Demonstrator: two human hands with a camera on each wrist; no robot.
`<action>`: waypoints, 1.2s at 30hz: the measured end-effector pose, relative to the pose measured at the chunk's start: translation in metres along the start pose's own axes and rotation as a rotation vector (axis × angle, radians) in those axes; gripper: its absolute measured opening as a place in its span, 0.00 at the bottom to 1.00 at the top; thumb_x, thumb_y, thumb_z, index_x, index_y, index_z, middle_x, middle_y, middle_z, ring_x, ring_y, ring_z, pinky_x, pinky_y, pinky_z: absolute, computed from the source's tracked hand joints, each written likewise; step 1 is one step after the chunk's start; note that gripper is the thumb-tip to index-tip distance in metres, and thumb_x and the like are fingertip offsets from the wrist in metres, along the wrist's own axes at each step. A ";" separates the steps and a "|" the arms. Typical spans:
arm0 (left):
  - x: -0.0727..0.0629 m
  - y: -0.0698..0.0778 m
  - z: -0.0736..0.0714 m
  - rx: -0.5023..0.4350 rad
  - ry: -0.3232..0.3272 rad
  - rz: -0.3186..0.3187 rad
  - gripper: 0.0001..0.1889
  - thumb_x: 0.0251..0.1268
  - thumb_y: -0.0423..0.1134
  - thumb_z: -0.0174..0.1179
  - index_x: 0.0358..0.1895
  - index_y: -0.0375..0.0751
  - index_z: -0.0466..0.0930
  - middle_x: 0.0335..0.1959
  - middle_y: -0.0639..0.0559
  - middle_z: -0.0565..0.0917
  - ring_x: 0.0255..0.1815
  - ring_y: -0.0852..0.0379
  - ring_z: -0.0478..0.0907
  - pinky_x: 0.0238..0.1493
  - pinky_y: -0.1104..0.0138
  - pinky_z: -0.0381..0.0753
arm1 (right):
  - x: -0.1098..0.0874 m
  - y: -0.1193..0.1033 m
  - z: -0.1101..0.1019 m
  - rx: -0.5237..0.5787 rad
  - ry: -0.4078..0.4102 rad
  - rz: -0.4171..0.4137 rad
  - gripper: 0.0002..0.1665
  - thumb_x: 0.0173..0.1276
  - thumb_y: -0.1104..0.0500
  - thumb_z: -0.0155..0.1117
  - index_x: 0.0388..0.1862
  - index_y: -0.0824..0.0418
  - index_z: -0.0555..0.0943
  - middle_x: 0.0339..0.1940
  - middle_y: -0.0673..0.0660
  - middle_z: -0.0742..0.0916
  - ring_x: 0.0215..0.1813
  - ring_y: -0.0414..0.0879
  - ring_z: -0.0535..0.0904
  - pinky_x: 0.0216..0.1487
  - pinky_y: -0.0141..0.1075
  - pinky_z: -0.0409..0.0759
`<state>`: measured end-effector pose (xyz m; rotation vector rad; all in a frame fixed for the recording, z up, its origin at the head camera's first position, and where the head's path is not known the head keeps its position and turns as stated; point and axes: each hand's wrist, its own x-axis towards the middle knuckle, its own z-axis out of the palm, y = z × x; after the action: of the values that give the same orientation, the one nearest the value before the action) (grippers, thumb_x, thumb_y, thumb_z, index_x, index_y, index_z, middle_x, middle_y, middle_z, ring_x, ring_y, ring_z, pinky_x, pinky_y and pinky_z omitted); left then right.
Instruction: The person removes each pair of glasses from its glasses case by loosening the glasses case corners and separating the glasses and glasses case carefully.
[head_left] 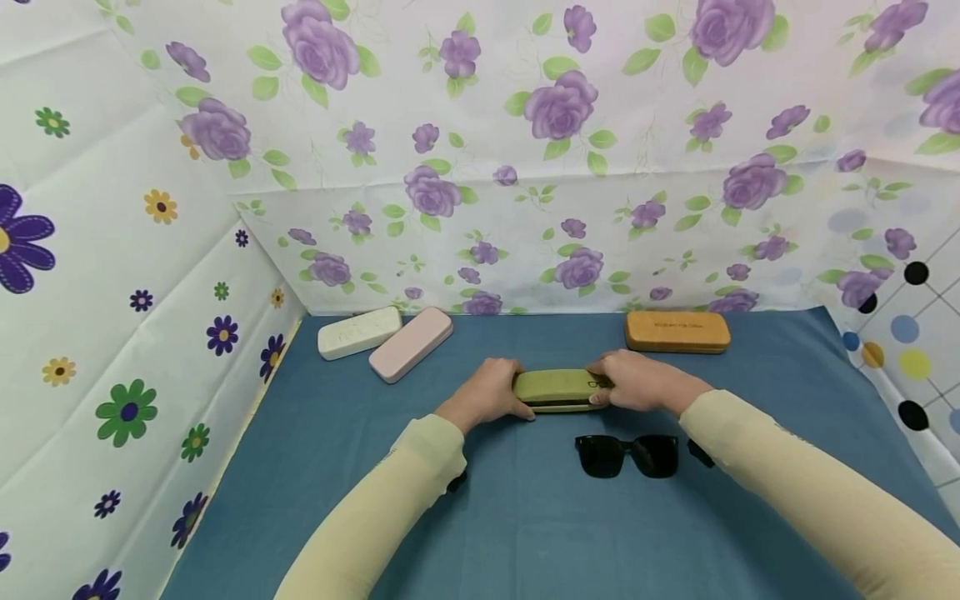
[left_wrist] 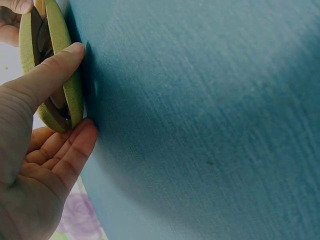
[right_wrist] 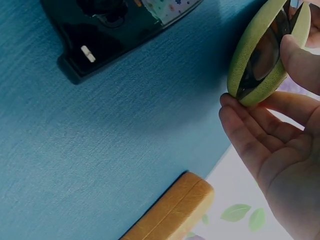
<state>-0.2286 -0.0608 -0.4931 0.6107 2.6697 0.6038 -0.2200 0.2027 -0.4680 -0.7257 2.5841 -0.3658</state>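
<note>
A green glasses case lies on the blue cloth, its lid raised a little along the front. My left hand grips the case's left end, with the thumb across the lower half's rim. At the right end, my right hand holds the case, thumb on the lid's edge and fingers curled at the end. Dark-lensed glasses show inside through the gap. In front of the case, black sunglasses lie on the cloth, near my right wrist.
An orange glasses case stands at the back right. At the back left lie a white case and a pink case, close together. Flower-patterned sheets hang behind and at both sides of the blue cloth.
</note>
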 end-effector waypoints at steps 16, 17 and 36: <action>0.003 -0.002 0.001 -0.016 0.019 -0.010 0.33 0.38 0.52 0.76 0.51 0.44 0.78 0.37 0.55 0.80 0.31 0.61 0.76 0.31 0.68 0.76 | 0.004 0.001 -0.009 0.098 -0.055 0.035 0.37 0.66 0.43 0.58 0.67 0.64 0.68 0.62 0.62 0.78 0.57 0.53 0.78 0.53 0.48 0.77; 0.003 -0.002 0.001 -0.018 0.019 -0.011 0.33 0.38 0.52 0.76 0.51 0.44 0.79 0.37 0.55 0.80 0.32 0.61 0.76 0.31 0.68 0.76 | 0.004 0.001 -0.009 0.103 -0.057 0.039 0.36 0.67 0.43 0.58 0.67 0.64 0.68 0.62 0.62 0.77 0.58 0.53 0.77 0.53 0.48 0.77; 0.006 0.001 0.004 -0.031 0.016 -0.093 0.43 0.33 0.53 0.78 0.59 0.43 0.72 0.46 0.49 0.79 0.42 0.55 0.77 0.36 0.62 0.79 | -0.003 0.017 -0.014 0.322 0.001 0.031 0.30 0.72 0.40 0.46 0.63 0.57 0.74 0.59 0.57 0.80 0.59 0.52 0.78 0.54 0.49 0.77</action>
<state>-0.2318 -0.0556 -0.4975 0.4721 2.6818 0.6249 -0.2318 0.2201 -0.4611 -0.5684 2.4504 -0.7499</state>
